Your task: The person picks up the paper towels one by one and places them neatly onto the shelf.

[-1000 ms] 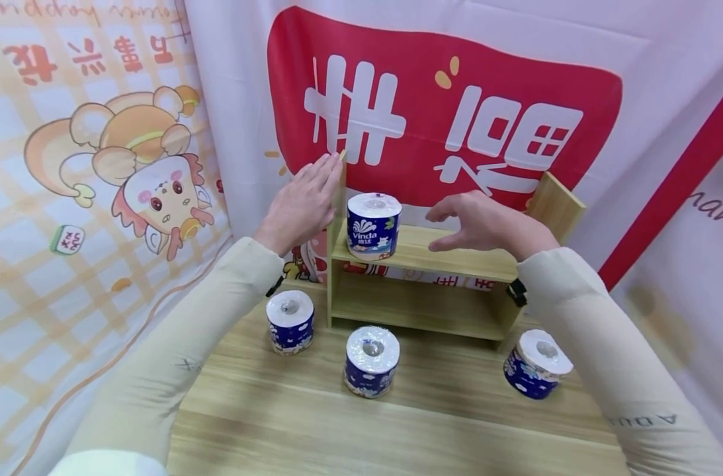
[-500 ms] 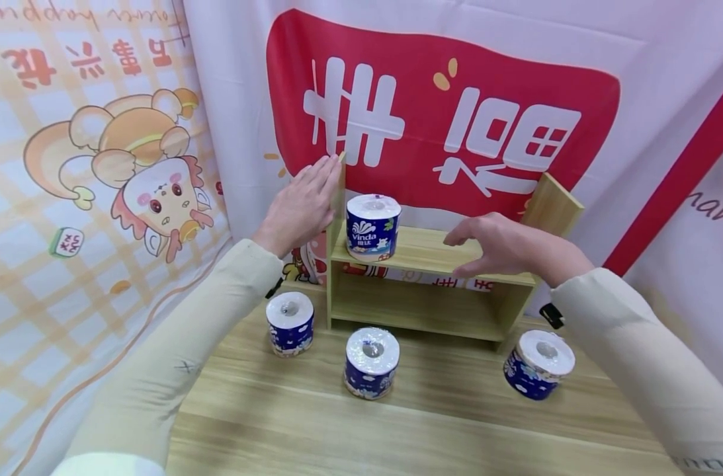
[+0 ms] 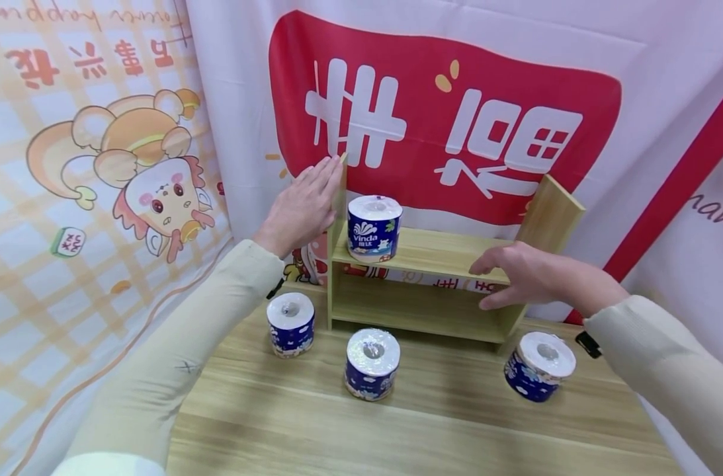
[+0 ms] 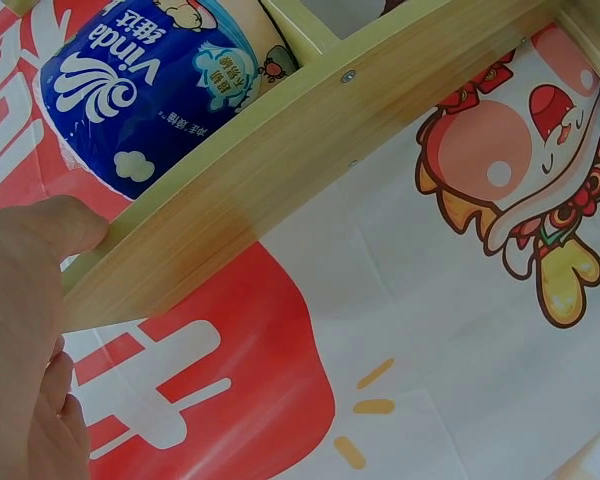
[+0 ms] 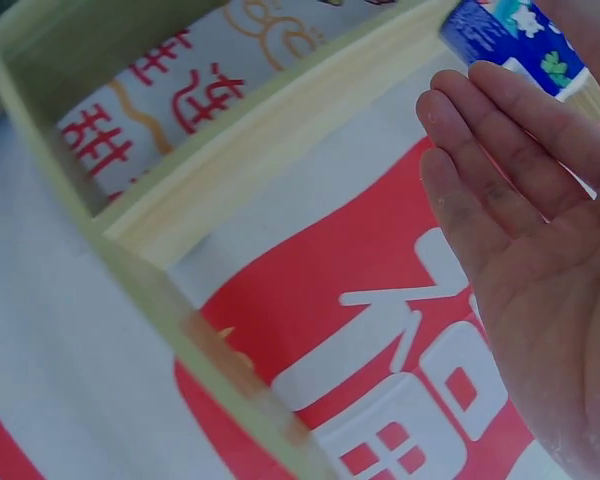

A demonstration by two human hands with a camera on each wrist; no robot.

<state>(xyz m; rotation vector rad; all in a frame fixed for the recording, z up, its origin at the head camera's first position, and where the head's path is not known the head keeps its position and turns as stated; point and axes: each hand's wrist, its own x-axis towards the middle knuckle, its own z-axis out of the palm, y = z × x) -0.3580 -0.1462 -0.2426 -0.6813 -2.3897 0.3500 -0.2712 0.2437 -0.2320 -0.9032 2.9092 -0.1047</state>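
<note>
My left hand point(image 3: 301, 206) grips the upper end of the left side panel of a small wooden shelf point(image 3: 426, 311). In the left wrist view the thumb point(image 4: 70, 225) lies over the panel's edge, and the other fingers are partly hidden. A blue and white Vinda toilet roll point(image 3: 373, 228) stands upright on the upper board, against that panel. My right hand point(image 3: 536, 276) hovers in front of the shelf's right part, fingers loosely bent, holding nothing. The right wrist view shows its palm point(image 5: 550, 270) with the fingers extended.
Three more toilet rolls stand on the wooden table point(image 3: 397, 443): one left of the shelf point(image 3: 291, 324), one in front point(image 3: 372, 363), and one at the right point(image 3: 538, 365). The shelf's right side panel point(image 3: 548, 215) rises near my right hand. Printed cloth point(image 3: 236, 132) hangs behind.
My right hand has moved right and down, away from the toilet roll on the upper board. The left hand and all the rolls have stayed in place.
</note>
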